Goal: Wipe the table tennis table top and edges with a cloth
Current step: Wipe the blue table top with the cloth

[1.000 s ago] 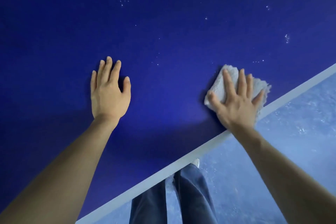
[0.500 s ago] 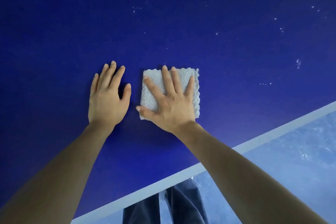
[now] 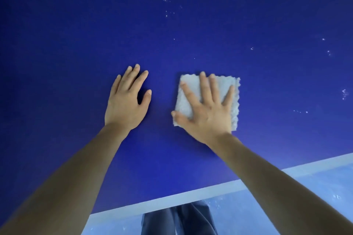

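Head camera showed my right hand [image 3: 208, 118] spread flat, fingers apart, pressing the cloth [image 3: 193, 91] onto the blue table top [image 3: 76, 25]. My left hand [image 3: 127, 105] lay open and bare beside it. White specks [image 3: 343, 93] sat further right, so I judged the right hand nearer.
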